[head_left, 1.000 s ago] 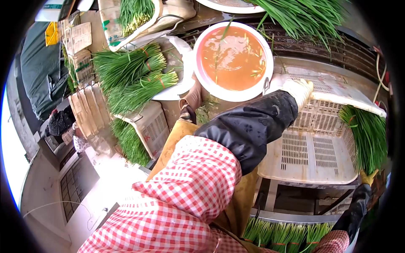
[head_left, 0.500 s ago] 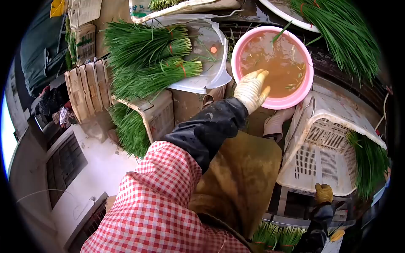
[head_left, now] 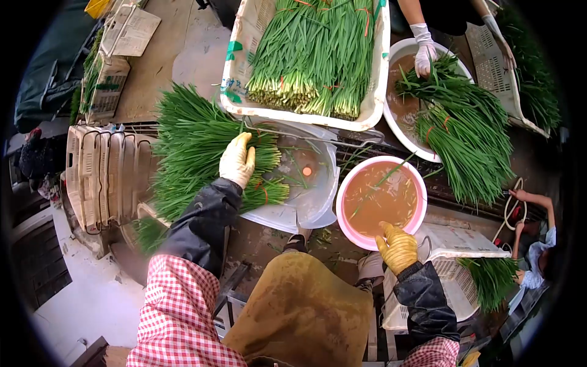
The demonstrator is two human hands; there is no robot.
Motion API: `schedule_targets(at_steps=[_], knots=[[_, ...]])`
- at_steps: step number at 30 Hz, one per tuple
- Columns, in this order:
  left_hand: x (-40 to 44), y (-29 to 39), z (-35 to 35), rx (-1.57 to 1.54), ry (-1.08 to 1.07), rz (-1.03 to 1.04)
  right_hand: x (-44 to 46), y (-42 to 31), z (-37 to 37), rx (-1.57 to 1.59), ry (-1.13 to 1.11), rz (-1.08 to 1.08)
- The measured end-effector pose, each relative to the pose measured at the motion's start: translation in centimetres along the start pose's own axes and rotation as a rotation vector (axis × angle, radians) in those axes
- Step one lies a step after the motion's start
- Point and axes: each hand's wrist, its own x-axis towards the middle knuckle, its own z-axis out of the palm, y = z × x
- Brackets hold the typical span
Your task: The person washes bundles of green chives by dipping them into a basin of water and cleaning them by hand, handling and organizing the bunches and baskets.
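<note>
From my remote post, I judged the work partly done: the large crate (head_left: pixel 382 67) was packed with banded green bundles (head_left: pixel 318 55), while others lay outside it. A tipped crate (head_left: pixel 452 248) at my right sat with long green leaves (head_left: pixel 492 278) against its far side. More banded bundles (head_left: pixel 468 131) sprawled over the rim of the white basin (head_left: pixel 389 119), where a co-worker's gloved hand (head_left: pixel 424 55) rested on the greens. The bundles nearest me (head_left: pixel 195 147) lay across the shallow clear tub (head_left: pixel 321 183) on my left, at least one of them already banded, their leaves fanned outward and their pale cut stalks pointing toward the pink basin (head_left: pixel 340 211). That basin held cloudy brown water with loose stems afloat. My left hand (head_left: pixel 237 160) was over those bundles, fingers partly spread and gripping nothing I could see; I couldn't tell whether it touched the leaves. My right hand (head_left: pixel 398 249) was half open at the near rim of the pink basin, apparently empty. The greens looked fresh, slender and deep green, paling to yellowish white at the stalk ends, which the narrow red bands (head_left: pixel 266 194) gathered loosely.
</note>
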Motion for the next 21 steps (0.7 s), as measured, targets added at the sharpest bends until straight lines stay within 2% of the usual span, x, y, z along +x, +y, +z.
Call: schedule_targets(at_steps=[4, 6, 7, 9, 10, 12, 13, 16, 21], knots=[[9.3, -0.8, 5.2, 0.019, 0.049, 0.170, 10.3, -6.3, -2.8, 0.044, 0.089, -0.151], [12.4, -0.7, 6.8, 0.103, -0.279, -0.103, 14.7, -8.1, -2.3, 0.127, 0.230, -0.244], [13.3, -0.7, 7.3, 0.150, -0.260, -0.086, 17.0, -9.1, -2.3, 0.174, 0.179, -0.183], [14.9, -1.6, 8.8, 0.190, -0.259, -0.053, 21.2, -10.2, -1.8, 0.233, 0.248, -0.210], [16.2, -1.5, 8.6, 0.264, -0.411, -0.113, 23.3, -10.6, -1.5, 0.308, 0.264, -0.186], [16.3, -2.3, 9.1, 0.171, -0.369, -0.143, 27.9, -11.0, -1.5, 0.409, 0.390, -0.187], [16.2, -1.9, 8.7, 0.168, -0.350, -0.171, 30.7, -11.2, -1.5, 0.615, 0.367, -0.063], [16.0, -1.6, 8.1, 0.075, -0.297, -0.201, 38.7, -10.2, -2.9, 0.308, 0.487, 0.148], [16.0, -1.8, 8.3, 0.021, -0.246, -0.244, 48.6, -9.6, -6.2, 0.016, 0.448, 0.510]])
